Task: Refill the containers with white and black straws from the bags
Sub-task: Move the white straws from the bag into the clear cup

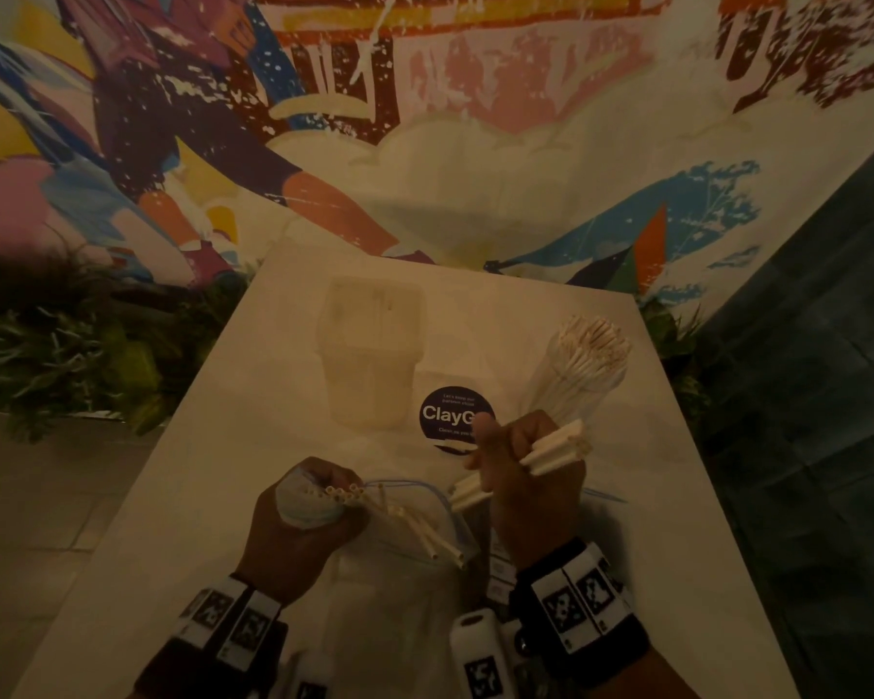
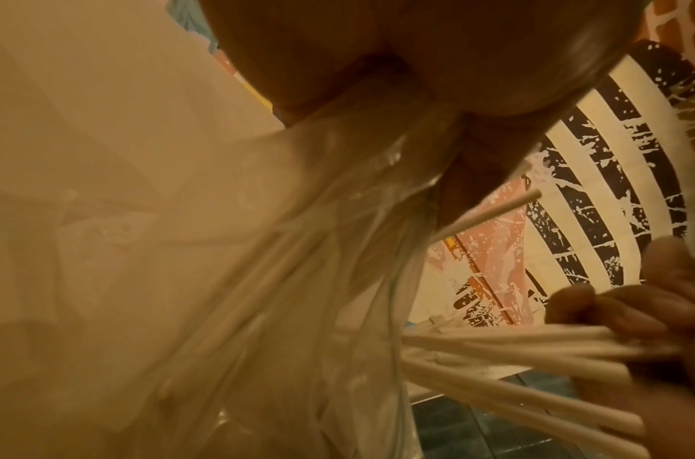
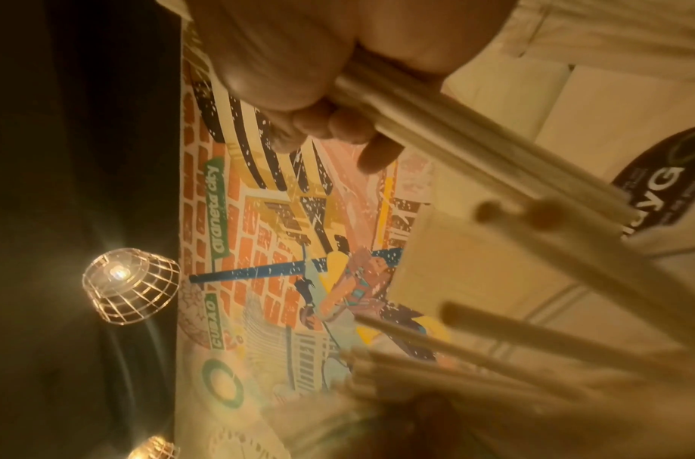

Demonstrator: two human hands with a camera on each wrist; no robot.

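My left hand (image 1: 319,502) grips the gathered mouth of a clear plastic bag (image 1: 399,557) that lies on the white table (image 1: 213,446). Several white straws (image 1: 420,527) are still inside it, their ends sticking out by my fingers. To the right and just above the bag, my right hand (image 1: 510,466) holds a small bundle of white straws (image 1: 551,454) in its curled fingers. The left wrist view shows the bag (image 2: 298,279) up close and that bundle (image 2: 514,357) beside it. A translucent container (image 1: 369,355) stands behind. No black straws show.
A tall clear holder packed with white straws (image 1: 584,360) leans at the table's right rear. A round dark sticker (image 1: 452,413) lies between it and the container. Plants (image 1: 72,355) and a mural wall lie beyond the table; dark floor tiles run along the right.
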